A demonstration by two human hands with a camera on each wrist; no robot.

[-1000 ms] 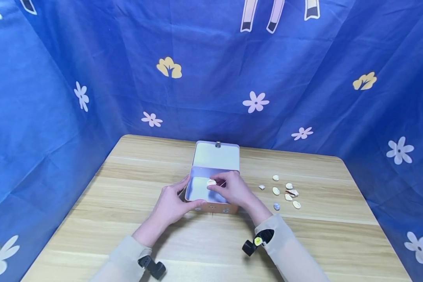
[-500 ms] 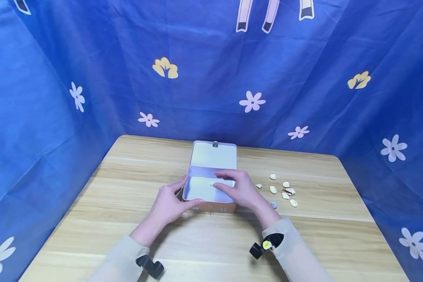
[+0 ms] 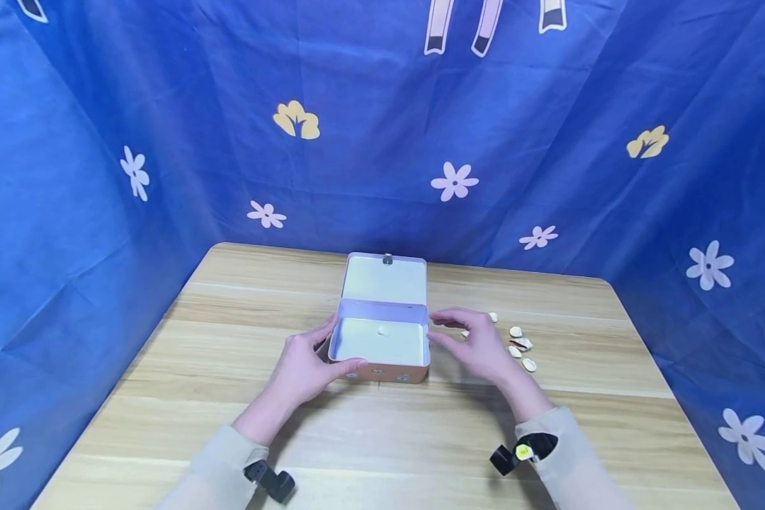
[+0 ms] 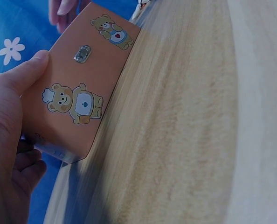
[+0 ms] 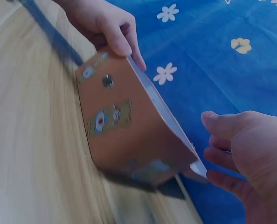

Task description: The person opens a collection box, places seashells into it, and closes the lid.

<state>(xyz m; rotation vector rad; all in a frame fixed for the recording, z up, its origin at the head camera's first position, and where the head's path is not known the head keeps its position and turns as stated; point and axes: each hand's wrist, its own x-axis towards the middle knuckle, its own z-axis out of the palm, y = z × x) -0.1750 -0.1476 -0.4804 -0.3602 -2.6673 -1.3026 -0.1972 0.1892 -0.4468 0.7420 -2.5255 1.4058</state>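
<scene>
An orange-brown box (image 3: 377, 372) with bear pictures stands with its lid (image 3: 384, 279) raised; one white shell (image 3: 383, 330) lies on its floor. The left hand (image 3: 301, 368) grips the box's left front corner, thumb over the front rim and fingers along the side, as the left wrist view also shows on the box (image 4: 78, 84). Just off the box's right side is the right hand (image 3: 478, 345), fingers apart and holding nothing; in the right wrist view this hand (image 5: 250, 158) is beside the box, not touching it.
Several shells lie on the wooden table (image 3: 382, 439) right of the box, among them a white one (image 3: 529, 365) and a brown-striped one (image 3: 521, 344); the right hand covers part of that area. A blue cloth (image 3: 370, 142) hangs behind the table.
The right hand has let go of the white shell inside the box and moved right, out past the box's side. The left hand has kept its grip on the box.
</scene>
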